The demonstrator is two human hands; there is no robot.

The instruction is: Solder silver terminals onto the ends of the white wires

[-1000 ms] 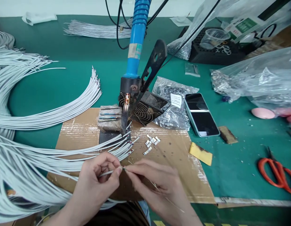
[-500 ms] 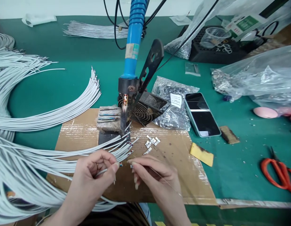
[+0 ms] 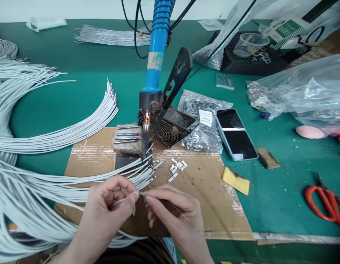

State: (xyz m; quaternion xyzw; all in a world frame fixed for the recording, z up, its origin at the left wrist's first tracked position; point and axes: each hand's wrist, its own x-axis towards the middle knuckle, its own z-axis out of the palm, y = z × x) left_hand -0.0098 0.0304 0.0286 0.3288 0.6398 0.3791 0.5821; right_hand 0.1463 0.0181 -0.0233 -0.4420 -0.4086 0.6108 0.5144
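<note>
Wire (image 3: 123,200) is pinched by left hand (image 3: 106,211); at its tip, strand (image 3: 187,220) is pinched by right hand (image 3: 172,211). Bag label (image 3: 205,117) is unreadable.

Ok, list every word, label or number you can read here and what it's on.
No text reads clearly.
Too small to read: white label on the bag of metal parts.
Blurred: green and white box.
Faded, unreadable: sticker on the blue soldering iron.
No markings seen: white wire in the left hand, thin strand in the right hand.
</note>
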